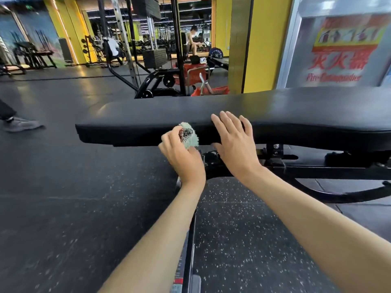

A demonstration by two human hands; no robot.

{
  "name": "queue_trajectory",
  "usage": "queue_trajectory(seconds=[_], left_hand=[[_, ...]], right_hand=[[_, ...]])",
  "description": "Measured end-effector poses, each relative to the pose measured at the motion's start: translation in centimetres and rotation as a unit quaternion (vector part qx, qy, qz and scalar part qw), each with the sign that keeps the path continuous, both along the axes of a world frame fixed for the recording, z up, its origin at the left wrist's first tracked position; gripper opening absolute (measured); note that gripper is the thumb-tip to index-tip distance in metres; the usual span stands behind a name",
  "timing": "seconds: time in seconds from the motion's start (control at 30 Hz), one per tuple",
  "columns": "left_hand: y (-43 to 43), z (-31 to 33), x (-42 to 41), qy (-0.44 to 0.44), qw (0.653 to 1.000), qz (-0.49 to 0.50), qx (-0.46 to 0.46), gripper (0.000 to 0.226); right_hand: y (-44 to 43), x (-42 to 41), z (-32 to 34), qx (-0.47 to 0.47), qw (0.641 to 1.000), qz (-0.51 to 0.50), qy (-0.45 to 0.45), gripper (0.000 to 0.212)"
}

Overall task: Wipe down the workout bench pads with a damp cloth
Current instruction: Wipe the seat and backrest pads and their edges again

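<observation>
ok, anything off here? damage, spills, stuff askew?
Nothing stands out. The bench pad looks intact, no tears or spills visible; left hand grips the bunched cloth against its near edge, right hand rests flat on it.

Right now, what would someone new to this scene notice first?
A long black bench pad stretches across the middle. At its near edge the left hand grips a bunched pale green cloth against the pad's side, with the right hand resting flat beside it. A red-lettered fire extinguisher sign stands at upper right.
</observation>
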State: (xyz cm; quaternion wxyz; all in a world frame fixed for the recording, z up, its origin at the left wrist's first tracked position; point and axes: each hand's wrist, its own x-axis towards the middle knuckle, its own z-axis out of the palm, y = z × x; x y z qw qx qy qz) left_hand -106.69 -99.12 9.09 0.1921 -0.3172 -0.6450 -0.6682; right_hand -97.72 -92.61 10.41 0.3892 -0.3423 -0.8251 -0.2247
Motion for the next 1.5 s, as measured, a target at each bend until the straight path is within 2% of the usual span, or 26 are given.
queue_trajectory(seconds=[0.1, 0.2, 0.3, 0.37, 0.47, 0.53, 0.57, 0.67, 0.73, 0.87, 0.9, 1.03, 1.07, 1.13, 1.23, 1.27, 1.37, 1.4, 1.5], left_hand=[[1.9, 0.2, 3.0, -0.042, 0.998, -0.028, 0.041, 0.038], [1.1, -0.9, 3.3, 0.037, 0.997, -0.063, 0.007, 0.04], [0.4, -0.9, -0.4, -0.001, 0.999, -0.013, 0.037, 0.046], [0.7, -0.3, -1.1, -0.018, 0.999, 0.009, 0.048, 0.043], [1.1, -0.5, 1.8, 0.04, 0.998, -0.05, -0.001, 0.031], [1.1, -1.3, 2.2, 0.098, 0.991, -0.089, -0.017, 0.032], [1.0, -1.4, 1.4, 0.099, 0.991, -0.092, -0.017, 0.033], [0.7, -0.9, -1.6, -0.017, 0.999, -0.035, 0.031, 0.035], [0.6, -0.6, -1.2, -0.037, 0.999, -0.015, 0.024, 0.035], [0.9, -2.2, 2.4, 0.092, 0.989, -0.116, -0.029, 0.028], [0.8, -2.3, 2.1, 0.095, 0.987, -0.125, -0.027, 0.029], [0.9, -1.3, -0.6, -0.076, 0.995, -0.035, 0.052, 0.034], [1.0, -1.1, -0.3, -0.092, 0.994, -0.02, 0.059, 0.036], [1.3, -1.1, 1.3, -0.064, 0.996, -0.037, 0.043, 0.037], [1.1, -1.8, 1.4, 0.027, 0.997, -0.074, 0.021, 0.038], [1.0, -1.8, 0.5, 0.019, 0.997, -0.075, 0.026, 0.039], [0.8, -1.1, -2.0, -0.102, 0.992, -0.026, 0.064, 0.04], [0.8, -0.9, -1.7, -0.108, 0.992, -0.022, 0.057, 0.04], [0.6, -1.8, 1.4, 0.006, 0.997, -0.078, -0.022, 0.035]], right_hand=[[0.2, 0.9, 0.2, -0.004, 1.0, 0.002, 0.021, 0.073], [0.2, 1.6, -0.2, -0.006, 1.0, 0.011, -0.009, 0.076], [0.2, 1.6, -0.4, 0.022, 0.999, 0.007, -0.038, 0.077], [0.2, 1.2, -0.4, 0.023, 1.0, 0.004, -0.019, 0.075], [0.1, 0.6, -0.6, 0.011, 1.0, 0.004, 0.009, 0.071], [0.2, 0.6, -0.7, 0.012, 1.0, 0.004, 0.007, 0.071], [0.2, 0.6, -0.6, 0.013, 1.0, 0.001, 0.0, 0.071], [0.2, 0.6, -0.6, 0.007, 1.0, -0.006, -0.007, 0.07], [0.0, 0.5, -0.6, -0.001, 1.0, -0.007, -0.007, 0.07], [0.0, 0.9, -0.7, 0.003, 1.0, -0.003, -0.01, 0.073], [0.1, 1.0, -0.7, 0.008, 1.0, -0.008, -0.016, 0.074], [0.1, 0.6, -0.7, 0.02, 0.999, -0.022, -0.02, 0.07], [0.1, 0.5, -0.9, 0.02, 0.999, -0.018, -0.019, 0.07], [0.2, 0.7, -1.1, 0.022, 1.0, -0.014, -0.016, 0.071], [0.6, 1.1, -1.0, 0.033, 0.999, -0.016, -0.018, 0.07], [0.7, 1.2, -1.0, 0.032, 0.999, -0.017, -0.021, 0.069], [0.6, 0.8, -1.0, 0.024, 0.999, -0.015, -0.02, 0.067], [0.6, 0.7, -1.1, 0.021, 1.0, -0.014, -0.015, 0.067], [0.4, 0.8, -1.2, 0.016, 1.0, -0.006, -0.007, 0.068]])
